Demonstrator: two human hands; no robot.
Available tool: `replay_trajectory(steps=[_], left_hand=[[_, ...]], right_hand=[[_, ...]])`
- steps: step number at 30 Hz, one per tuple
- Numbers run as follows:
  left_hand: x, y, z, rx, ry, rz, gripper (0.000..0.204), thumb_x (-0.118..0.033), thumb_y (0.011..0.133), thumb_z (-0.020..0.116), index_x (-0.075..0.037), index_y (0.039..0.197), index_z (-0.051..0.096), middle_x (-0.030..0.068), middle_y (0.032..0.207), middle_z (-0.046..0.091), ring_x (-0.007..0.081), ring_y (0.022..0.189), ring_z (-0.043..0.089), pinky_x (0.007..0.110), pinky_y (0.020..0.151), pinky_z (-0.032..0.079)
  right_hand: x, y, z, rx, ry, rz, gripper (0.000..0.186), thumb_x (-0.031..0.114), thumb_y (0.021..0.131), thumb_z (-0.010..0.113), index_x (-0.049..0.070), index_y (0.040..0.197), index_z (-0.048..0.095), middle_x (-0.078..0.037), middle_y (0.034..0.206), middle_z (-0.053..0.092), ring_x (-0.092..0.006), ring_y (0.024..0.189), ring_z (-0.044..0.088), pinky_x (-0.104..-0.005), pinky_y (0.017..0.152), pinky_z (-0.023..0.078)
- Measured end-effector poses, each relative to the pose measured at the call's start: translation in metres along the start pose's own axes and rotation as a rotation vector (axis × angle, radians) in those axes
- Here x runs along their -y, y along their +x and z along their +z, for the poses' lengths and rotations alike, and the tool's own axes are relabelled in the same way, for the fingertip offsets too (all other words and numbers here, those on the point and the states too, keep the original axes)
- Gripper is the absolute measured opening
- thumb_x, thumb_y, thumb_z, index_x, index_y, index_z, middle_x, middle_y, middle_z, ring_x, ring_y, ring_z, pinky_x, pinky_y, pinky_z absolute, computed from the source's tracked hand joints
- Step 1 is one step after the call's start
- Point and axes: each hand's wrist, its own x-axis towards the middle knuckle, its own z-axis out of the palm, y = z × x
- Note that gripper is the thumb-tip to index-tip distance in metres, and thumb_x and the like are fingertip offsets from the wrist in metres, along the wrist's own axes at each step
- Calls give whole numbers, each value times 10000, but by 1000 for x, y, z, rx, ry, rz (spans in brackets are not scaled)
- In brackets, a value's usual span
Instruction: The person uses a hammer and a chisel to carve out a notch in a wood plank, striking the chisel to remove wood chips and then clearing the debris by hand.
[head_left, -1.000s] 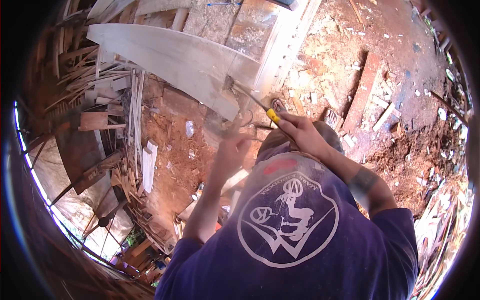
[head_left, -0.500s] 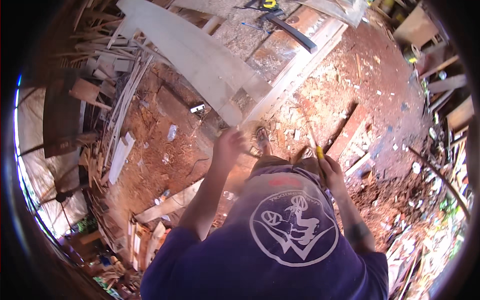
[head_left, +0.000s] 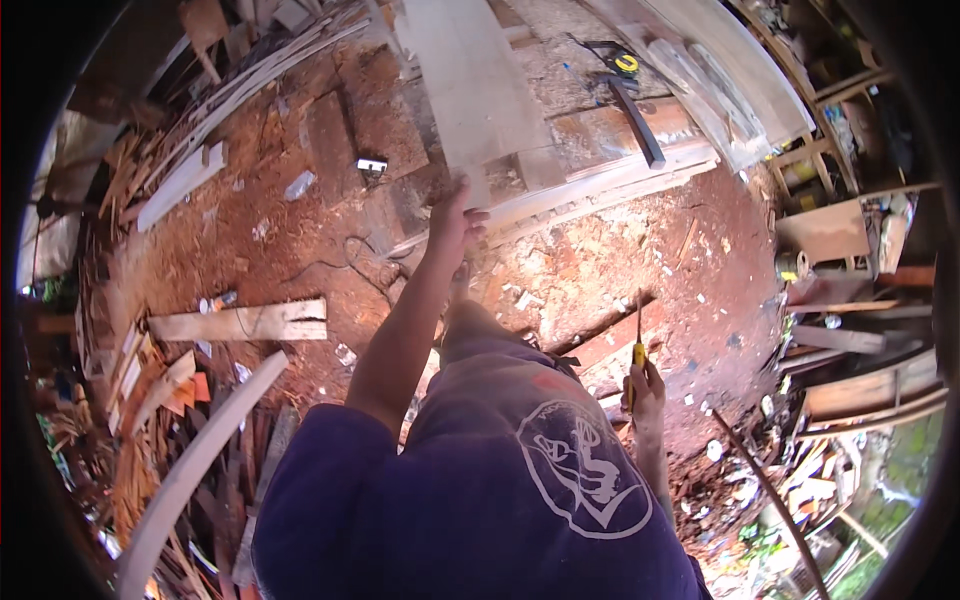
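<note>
My right hand (head_left: 645, 387) is closed around the yellow-and-black handle of a screwdriver (head_left: 638, 352), whose thin shaft points away from me over the dirt floor. Out in front, my left hand (head_left: 456, 228) is empty with its fingers apart. It is beside the near end of a wide pale board (head_left: 480, 90); whether it touches the wood I cannot tell. The board lies across a low wooden work surface (head_left: 600, 135). On that surface, to the right, rest a long black bar-like tool (head_left: 637, 122) and a yellow-and-black tape measure (head_left: 626, 65).
A small white block-like object (head_left: 371, 165) lies left of the board, near a dark cord (head_left: 345, 262). Scrap planks (head_left: 240, 322) and a long curved strip (head_left: 205, 450) lie at the left. Clear sheeting (head_left: 715, 105) covers wood at the far right. Wood chips litter the reddish floor.
My view has turned and moved, so the board now stands more upright in it. My left hand has reached forward to the board's end. The screwdriver stays in my right hand.
</note>
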Motion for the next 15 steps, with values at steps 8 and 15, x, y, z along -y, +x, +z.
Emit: replay_trajectory(steps=[8,15], left_hand=[[-7,1,-5,-121,306,41,627,-606,908,694,-21,1131,670,124,837,671,218,659,655,375,577,512],[-20,-13,7,-328,984,605,603,-568,1003,542,15,1111,655,246,847,677,447,843,677,525,752,496]], right_hand=[[69,15,76,277,-113,-85,386,108,983,595,-3,1347,530,-34,807,615,-50,573,507,-226,487,390],[117,1,147,324,-170,-188,471,170,1014,554,-39,1436,535,-36,727,588,-75,649,528,-263,576,444]])
